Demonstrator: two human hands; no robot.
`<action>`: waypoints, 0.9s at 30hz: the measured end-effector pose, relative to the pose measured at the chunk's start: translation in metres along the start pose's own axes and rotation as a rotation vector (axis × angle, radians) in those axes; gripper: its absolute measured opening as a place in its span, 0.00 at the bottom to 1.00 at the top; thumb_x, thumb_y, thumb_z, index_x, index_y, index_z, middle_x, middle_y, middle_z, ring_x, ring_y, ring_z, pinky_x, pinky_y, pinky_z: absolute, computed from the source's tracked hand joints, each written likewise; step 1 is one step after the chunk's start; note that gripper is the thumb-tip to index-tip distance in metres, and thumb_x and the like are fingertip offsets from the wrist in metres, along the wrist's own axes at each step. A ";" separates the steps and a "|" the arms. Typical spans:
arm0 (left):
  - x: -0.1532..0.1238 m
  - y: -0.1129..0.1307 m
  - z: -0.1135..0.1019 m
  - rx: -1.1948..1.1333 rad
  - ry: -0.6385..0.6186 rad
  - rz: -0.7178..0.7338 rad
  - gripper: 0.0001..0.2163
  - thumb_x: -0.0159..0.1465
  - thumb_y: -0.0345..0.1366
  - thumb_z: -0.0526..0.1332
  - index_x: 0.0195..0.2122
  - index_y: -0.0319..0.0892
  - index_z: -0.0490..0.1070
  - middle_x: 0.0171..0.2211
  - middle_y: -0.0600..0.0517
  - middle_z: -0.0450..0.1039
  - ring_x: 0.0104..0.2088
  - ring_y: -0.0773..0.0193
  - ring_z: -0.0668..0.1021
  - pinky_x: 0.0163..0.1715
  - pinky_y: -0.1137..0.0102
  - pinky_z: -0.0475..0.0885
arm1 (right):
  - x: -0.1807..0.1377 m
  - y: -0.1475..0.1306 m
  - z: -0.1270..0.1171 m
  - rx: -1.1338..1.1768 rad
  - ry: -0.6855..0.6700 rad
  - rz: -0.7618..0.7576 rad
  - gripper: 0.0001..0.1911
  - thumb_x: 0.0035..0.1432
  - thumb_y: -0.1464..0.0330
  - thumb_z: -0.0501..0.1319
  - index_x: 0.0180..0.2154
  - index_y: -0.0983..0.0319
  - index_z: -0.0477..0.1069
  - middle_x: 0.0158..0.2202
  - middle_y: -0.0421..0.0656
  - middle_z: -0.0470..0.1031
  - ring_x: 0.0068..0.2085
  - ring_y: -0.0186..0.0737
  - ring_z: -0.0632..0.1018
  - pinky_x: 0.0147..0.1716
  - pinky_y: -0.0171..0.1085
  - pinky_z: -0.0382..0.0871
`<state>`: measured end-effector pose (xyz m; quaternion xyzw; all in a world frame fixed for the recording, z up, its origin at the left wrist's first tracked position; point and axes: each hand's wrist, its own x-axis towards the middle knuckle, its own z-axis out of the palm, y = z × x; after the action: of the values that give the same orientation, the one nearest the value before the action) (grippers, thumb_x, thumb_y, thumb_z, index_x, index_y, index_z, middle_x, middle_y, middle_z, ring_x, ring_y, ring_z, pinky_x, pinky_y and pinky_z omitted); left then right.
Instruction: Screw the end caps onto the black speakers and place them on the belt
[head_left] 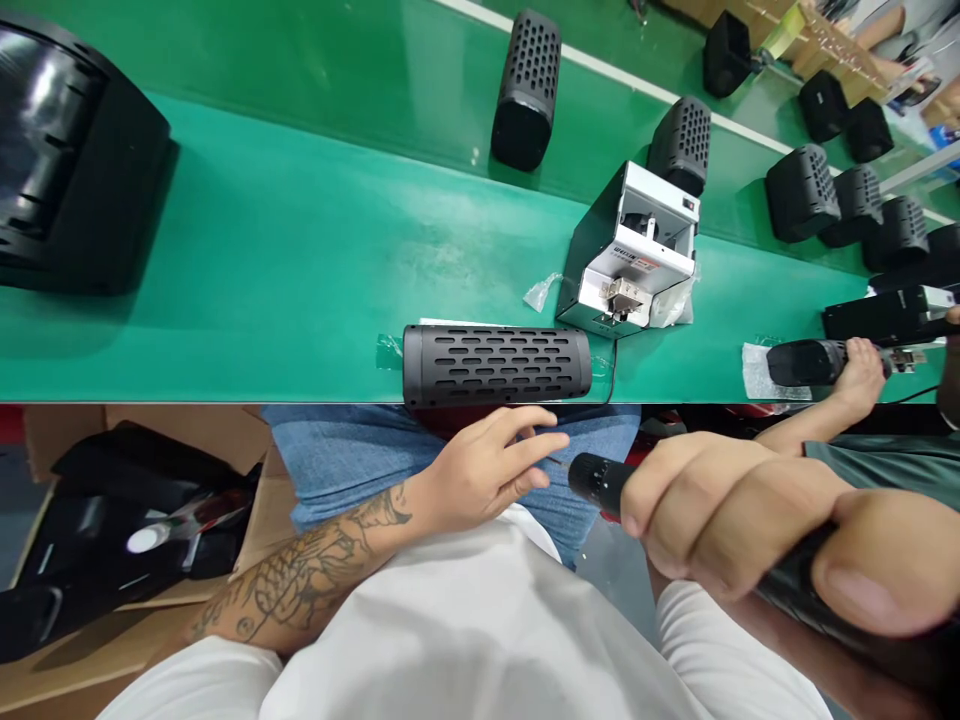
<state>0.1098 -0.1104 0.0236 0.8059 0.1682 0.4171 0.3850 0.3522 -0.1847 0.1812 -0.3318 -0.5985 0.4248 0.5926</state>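
My right hand (735, 510) is wrapped round a black electric screwdriver (600, 480), raised close to the camera. Its thin bit points left toward my left hand (487, 465). That hand hovers over my lap at the bench's front edge, fingers stretched out and partly apart, fingertips near the bit. Whether a small screw sits between them, I cannot make out. Just beyond lies a dark grey slotted speaker-like housing (499, 365) on its side, along the bench edge. Behind it to the right stands a silver and black screw feeder (630, 260).
Several black perforated housings, one of them upright (526, 90), stand on the green conveyor strip. A large black unit (67, 160) is at the far left. Crumpled clear plastic (541, 292) lies by the feeder. Below left is an open cardboard box (255, 520). A co-worker's hand (859, 375) grips another housing.
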 end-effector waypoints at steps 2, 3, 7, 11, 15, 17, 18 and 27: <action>-0.011 -0.008 -0.017 0.220 0.040 -0.002 0.20 0.85 0.53 0.67 0.73 0.55 0.83 0.72 0.37 0.82 0.71 0.39 0.86 0.74 0.40 0.85 | 0.010 0.011 -0.003 -0.039 0.029 -0.071 0.18 0.72 0.45 0.79 0.55 0.44 0.87 0.28 0.38 0.85 0.22 0.49 0.82 0.29 0.54 0.91; -0.017 -0.015 -0.028 0.314 0.090 -0.019 0.22 0.83 0.54 0.70 0.73 0.57 0.82 0.74 0.38 0.80 0.74 0.36 0.84 0.77 0.34 0.82 | 0.017 0.017 -0.006 -0.064 0.076 -0.101 0.21 0.73 0.42 0.77 0.57 0.45 0.88 0.28 0.39 0.85 0.23 0.50 0.83 0.30 0.55 0.91; -0.034 -0.052 -0.081 0.462 0.269 -0.128 0.44 0.69 0.60 0.81 0.82 0.57 0.70 0.82 0.38 0.69 0.83 0.23 0.73 0.86 0.24 0.67 | 0.045 0.048 -0.030 -0.098 0.071 -0.204 0.27 0.76 0.37 0.72 0.60 0.46 0.90 0.28 0.40 0.85 0.24 0.50 0.84 0.28 0.52 0.89; -0.038 -0.087 -0.110 0.302 0.158 -0.228 0.65 0.64 0.67 0.85 0.93 0.56 0.50 0.90 0.33 0.56 0.90 0.21 0.63 0.90 0.28 0.62 | 0.063 0.076 -0.054 -0.015 -0.079 -0.275 0.41 0.78 0.26 0.61 0.63 0.50 0.90 0.29 0.43 0.87 0.23 0.47 0.84 0.26 0.47 0.87; -0.038 -0.097 -0.111 0.140 0.103 -0.257 0.64 0.67 0.66 0.84 0.93 0.57 0.49 0.89 0.32 0.59 0.88 0.26 0.70 0.87 0.35 0.72 | 0.066 0.088 -0.064 0.000 -0.129 -0.287 0.47 0.73 0.22 0.61 0.63 0.51 0.90 0.30 0.44 0.87 0.23 0.46 0.84 0.27 0.47 0.88; -0.037 -0.095 -0.108 0.124 0.099 -0.270 0.61 0.67 0.63 0.85 0.92 0.55 0.54 0.87 0.33 0.64 0.85 0.27 0.75 0.84 0.37 0.76 | 0.065 0.088 -0.065 0.017 -0.148 -0.275 0.46 0.73 0.23 0.63 0.64 0.52 0.89 0.32 0.44 0.88 0.25 0.46 0.85 0.29 0.48 0.89; -0.037 -0.095 -0.108 0.129 0.097 -0.275 0.59 0.67 0.62 0.85 0.91 0.54 0.56 0.85 0.33 0.67 0.83 0.28 0.77 0.83 0.37 0.78 | 0.065 0.087 -0.066 0.022 -0.168 -0.263 0.44 0.72 0.25 0.66 0.64 0.52 0.89 0.33 0.44 0.89 0.25 0.46 0.86 0.31 0.48 0.90; -0.034 -0.093 -0.110 0.187 0.081 -0.262 0.52 0.66 0.55 0.84 0.86 0.52 0.63 0.79 0.36 0.74 0.77 0.31 0.82 0.80 0.39 0.80 | 0.062 0.092 -0.067 -0.001 -0.201 -0.180 0.32 0.61 0.44 0.89 0.60 0.49 0.87 0.33 0.39 0.89 0.24 0.43 0.86 0.28 0.44 0.89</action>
<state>0.0060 -0.0171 -0.0266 0.7919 0.3251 0.3782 0.3524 0.4038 -0.0831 0.1206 -0.2328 -0.6824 0.4008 0.5652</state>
